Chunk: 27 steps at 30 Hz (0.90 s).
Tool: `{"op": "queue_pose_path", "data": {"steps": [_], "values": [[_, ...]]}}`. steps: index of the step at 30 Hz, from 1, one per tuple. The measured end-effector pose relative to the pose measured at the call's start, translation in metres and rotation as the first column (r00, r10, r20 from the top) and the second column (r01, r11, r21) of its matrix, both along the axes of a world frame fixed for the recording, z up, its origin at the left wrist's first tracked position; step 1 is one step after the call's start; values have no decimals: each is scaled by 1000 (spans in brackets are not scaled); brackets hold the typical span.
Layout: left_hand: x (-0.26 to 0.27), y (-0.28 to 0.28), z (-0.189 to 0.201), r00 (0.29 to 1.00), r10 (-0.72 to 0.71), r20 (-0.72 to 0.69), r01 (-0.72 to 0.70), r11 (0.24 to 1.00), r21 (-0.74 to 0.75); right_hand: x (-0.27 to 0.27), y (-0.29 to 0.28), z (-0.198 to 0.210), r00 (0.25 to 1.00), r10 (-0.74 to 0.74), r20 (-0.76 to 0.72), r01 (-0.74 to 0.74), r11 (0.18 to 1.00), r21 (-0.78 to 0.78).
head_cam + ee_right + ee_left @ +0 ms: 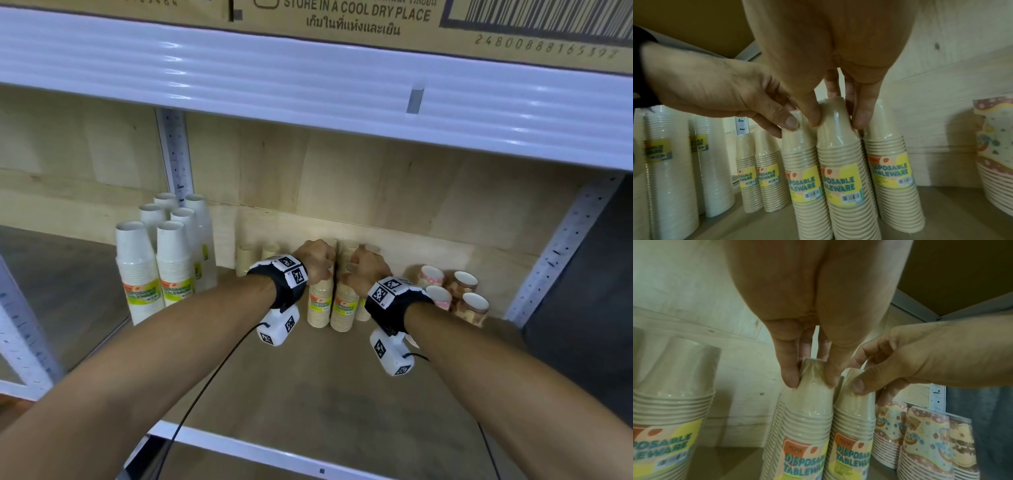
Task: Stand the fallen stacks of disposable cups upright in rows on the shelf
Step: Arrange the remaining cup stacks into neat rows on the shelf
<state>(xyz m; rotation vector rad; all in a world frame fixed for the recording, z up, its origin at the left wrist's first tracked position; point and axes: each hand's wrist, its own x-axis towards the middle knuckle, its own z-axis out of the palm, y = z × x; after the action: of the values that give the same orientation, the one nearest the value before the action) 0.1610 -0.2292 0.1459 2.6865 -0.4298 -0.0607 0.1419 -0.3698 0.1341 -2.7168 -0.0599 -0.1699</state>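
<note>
Left hand and right hand each pinch the top of an upright tan cup stack at frame centre, on the shelf

The carton on the shelf above my hands reads "STORE IN A COOL DRY PLACE", with a line of Thai script beneath and, under its barcode, "2480088816539", the last digit unclear. The label on each beige cup stack I grip reads "DISPOSABLE TABLEWARE"; the barcode digits are too small to read.
</note>
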Motion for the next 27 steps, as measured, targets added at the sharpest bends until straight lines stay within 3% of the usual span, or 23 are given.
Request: {"op": "queue_pose_path", "data": {"steps": [16, 22, 27], "values": [[5, 7, -1, 1000, 27, -1, -27, 996, -80, 4, -5, 1, 1000, -20, 1, 20, 999, 38], [10, 30, 24, 994, 96, 44, -90, 989, -119, 15, 5, 24, 998, -62, 26, 62, 998, 21], [11, 62, 48, 978, 193, 80, -183, 976, -120, 24, 27, 39, 997, 16, 69, -16, 1000, 4]]}}
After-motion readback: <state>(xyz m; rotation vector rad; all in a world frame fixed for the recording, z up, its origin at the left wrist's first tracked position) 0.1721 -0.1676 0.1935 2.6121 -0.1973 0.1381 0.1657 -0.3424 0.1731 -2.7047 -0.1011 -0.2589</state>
